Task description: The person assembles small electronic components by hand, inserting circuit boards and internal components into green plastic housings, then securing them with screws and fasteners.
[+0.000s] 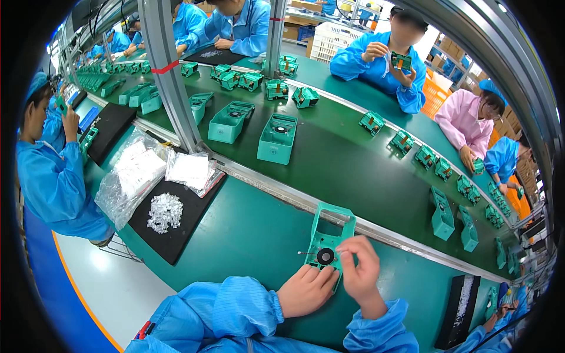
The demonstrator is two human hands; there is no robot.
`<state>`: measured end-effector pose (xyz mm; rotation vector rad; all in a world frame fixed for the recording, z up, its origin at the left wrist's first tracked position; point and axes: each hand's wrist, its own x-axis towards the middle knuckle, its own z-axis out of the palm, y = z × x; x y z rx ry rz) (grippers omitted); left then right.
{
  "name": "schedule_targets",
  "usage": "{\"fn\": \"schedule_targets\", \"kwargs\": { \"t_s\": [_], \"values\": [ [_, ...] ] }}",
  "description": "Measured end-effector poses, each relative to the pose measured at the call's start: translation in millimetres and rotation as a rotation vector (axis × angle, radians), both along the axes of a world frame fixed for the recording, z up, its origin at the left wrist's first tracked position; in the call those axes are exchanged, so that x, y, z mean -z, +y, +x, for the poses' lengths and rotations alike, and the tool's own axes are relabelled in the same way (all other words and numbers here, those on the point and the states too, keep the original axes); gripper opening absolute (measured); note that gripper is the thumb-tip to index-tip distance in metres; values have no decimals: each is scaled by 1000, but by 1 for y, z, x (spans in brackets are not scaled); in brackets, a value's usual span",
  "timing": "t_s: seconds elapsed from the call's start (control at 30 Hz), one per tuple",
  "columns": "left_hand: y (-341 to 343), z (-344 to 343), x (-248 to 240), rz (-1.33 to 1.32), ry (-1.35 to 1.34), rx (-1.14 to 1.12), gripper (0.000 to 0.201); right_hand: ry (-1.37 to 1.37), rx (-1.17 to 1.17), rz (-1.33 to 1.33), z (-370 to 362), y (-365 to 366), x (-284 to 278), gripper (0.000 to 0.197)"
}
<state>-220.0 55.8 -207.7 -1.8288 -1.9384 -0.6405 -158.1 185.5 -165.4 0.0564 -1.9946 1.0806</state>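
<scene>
A green plastic housing (318,226) lies tilted on the bench in front of me, its open side up. A round black speaker (325,255) sits inside it, and a thin wire with a small white connector (299,253) sticks out to the left. My left hand (309,291) grips the near end of the housing, fingertips beside the speaker. Above the housing's right side, my right hand (360,267) is closed with thumb and fingertips together. Whatever it may hold is too small to make out.
Left on the bench, a black mat (179,238) carries a pile of small clear parts (165,213) and plastic bags (132,176). Beyond a metal rail (276,200), a green belt carries housings (276,138) and green assemblies (402,142). A metal post (168,76) stands left. Co-workers sit around.
</scene>
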Motion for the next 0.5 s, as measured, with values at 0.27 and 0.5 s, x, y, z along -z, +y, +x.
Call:
{"fn": "schedule_targets", "kwargs": {
  "t_s": [0.27, 0.5],
  "values": [
    [-3, -9, 10, -103, 166, 37, 41, -34, -62, -136, 7, -8, 9, 5],
    [-4, -15, 6, -72, 248, 23, 43, 72, -25, -866, 29, 18, 20, 5]
  ]
}}
